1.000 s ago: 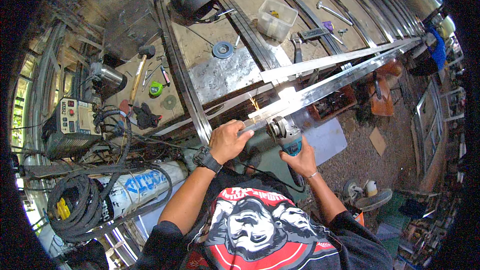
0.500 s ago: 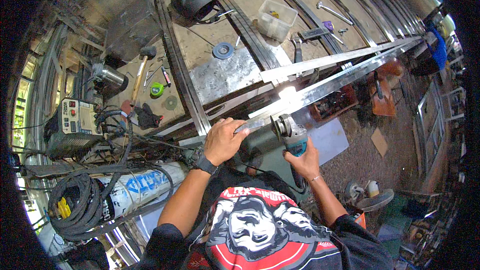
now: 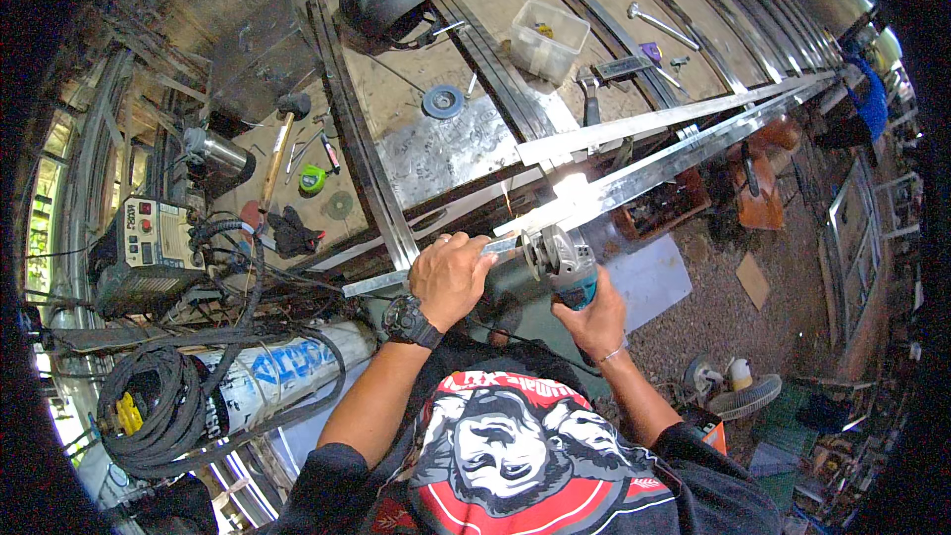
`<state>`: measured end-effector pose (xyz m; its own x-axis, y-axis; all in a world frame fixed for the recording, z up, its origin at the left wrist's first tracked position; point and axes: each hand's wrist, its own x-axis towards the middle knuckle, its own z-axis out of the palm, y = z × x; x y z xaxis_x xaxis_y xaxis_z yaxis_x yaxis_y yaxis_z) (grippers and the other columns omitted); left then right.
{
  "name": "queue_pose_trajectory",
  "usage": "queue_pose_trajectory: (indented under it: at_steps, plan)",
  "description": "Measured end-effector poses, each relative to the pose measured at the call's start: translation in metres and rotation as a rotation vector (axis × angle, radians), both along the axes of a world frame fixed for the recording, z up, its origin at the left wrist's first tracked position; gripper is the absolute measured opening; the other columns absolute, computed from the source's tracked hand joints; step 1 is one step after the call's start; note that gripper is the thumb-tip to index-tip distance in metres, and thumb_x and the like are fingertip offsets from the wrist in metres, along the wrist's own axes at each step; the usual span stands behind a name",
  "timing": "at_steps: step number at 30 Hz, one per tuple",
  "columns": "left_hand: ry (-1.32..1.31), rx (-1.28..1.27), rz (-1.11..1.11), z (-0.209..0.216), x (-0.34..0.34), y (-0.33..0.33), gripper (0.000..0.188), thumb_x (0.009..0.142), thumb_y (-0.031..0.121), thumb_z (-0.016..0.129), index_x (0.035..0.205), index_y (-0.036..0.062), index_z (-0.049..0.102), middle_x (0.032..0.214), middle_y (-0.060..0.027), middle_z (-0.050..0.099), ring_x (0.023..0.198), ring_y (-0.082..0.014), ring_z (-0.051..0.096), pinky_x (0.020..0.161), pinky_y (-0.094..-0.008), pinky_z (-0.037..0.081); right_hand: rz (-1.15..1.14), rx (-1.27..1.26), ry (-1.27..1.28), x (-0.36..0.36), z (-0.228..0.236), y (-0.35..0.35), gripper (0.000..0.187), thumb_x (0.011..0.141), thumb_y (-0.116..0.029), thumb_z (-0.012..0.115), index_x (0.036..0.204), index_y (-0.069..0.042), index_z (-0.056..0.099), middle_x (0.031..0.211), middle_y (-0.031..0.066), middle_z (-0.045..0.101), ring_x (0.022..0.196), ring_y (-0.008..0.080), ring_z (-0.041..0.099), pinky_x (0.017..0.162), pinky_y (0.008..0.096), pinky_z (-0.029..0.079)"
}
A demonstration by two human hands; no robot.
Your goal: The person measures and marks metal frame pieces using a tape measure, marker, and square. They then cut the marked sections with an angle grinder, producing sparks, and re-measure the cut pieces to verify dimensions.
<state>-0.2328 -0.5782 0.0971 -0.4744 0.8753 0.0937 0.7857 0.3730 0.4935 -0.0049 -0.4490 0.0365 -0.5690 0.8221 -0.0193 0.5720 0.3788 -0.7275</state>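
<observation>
My left hand is closed around a long, shiny square metal bar near its near-left end. The bar slants up toward the far right, and its tip pokes out left of my fist. My right hand grips a teal-and-grey angle grinder by its body. The grinder's disc stands on edge at the bar, just right of my left fingers. Small orange specks like sparks show beside the bar there. A second light metal bar lies behind the first, the two meeting at the far right.
Dark metal rails cross the workbench. On it are a welding helmet, a clear plastic box, a grinding disc, a hammer and a green tape measure. At left stand a welding machine and a gas cylinder with coiled cable.
The grinder has shifted a little left, bringing its disc closer to my left fingers. My left wrist has turned so the watch face shows. Specks have appeared by the bar.
</observation>
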Motion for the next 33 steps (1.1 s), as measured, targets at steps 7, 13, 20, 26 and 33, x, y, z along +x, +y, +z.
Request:
queue_pose_trajectory:
  at_steps: [7, 13, 20, 26, 33]
  plan:
    - [0.005, 0.050, 0.055, 0.000, -0.007, -0.004, 0.029, 0.092, 0.030, 0.069, 0.111, 0.0094, 0.075, 0.089, -0.0135, 0.069, 0.089, -0.0356, 0.067, 0.076, -0.0466, 0.053, 0.024, 0.115, -0.012, 0.005, -0.002, -0.006, 0.070, 0.066, -0.018, 0.086, 0.128, -0.005, 0.057, 0.108, 0.0216, 0.071, 0.101, 0.0420, 0.069, 0.085, 0.0454, 0.055]
    - [-0.009, 0.038, 0.058, -0.004, -0.007, -0.009, 0.029, 0.093, 0.031, 0.068, 0.111, 0.0100, 0.075, 0.092, -0.0139, 0.070, 0.091, -0.0361, 0.068, 0.077, -0.0466, 0.054, -0.011, 0.077, 0.063, 0.005, 0.006, -0.011, 0.072, 0.066, -0.019, 0.087, 0.130, -0.006, 0.057, 0.109, 0.0214, 0.071, 0.102, 0.0408, 0.070, 0.086, 0.0446, 0.055]
    - [-0.036, 0.008, 0.069, 0.003, -0.002, -0.005, 0.030, 0.093, 0.031, 0.068, 0.112, 0.0095, 0.075, 0.098, -0.0138, 0.072, 0.094, -0.0365, 0.068, 0.080, -0.0473, 0.054, -0.007, 0.078, 0.043, -0.001, 0.005, -0.009, 0.074, 0.066, -0.021, 0.088, 0.131, -0.006, 0.057, 0.110, 0.0218, 0.070, 0.102, 0.0405, 0.069, 0.086, 0.0447, 0.056]
    - [-0.291, 0.101, 0.182, 0.010, -0.016, -0.013, 0.031, 0.094, 0.027, 0.070, 0.112, 0.0031, 0.074, 0.107, -0.0171, 0.075, 0.101, -0.0320, 0.072, 0.090, -0.0393, 0.054, 0.017, 0.061, -0.057, 0.017, -0.014, -0.009, 0.085, 0.063, -0.030, 0.090, 0.135, -0.004, 0.053, 0.121, 0.0222, 0.068, 0.103, 0.0420, 0.069, 0.086, 0.0477, 0.057]
    - [-0.688, 0.217, 0.374, -0.011, -0.037, -0.038, 0.035, 0.096, 0.012, 0.069, 0.128, 0.0024, 0.062, 0.085, -0.0041, 0.066, 0.077, -0.0101, 0.061, 0.069, -0.0273, 0.049, -0.082, -0.040, -0.018, 0.013, -0.005, -0.007, 0.080, 0.065, -0.037, 0.085, 0.132, -0.007, 0.056, 0.109, 0.0218, 0.071, 0.098, 0.0410, 0.070, 0.087, 0.0473, 0.056]
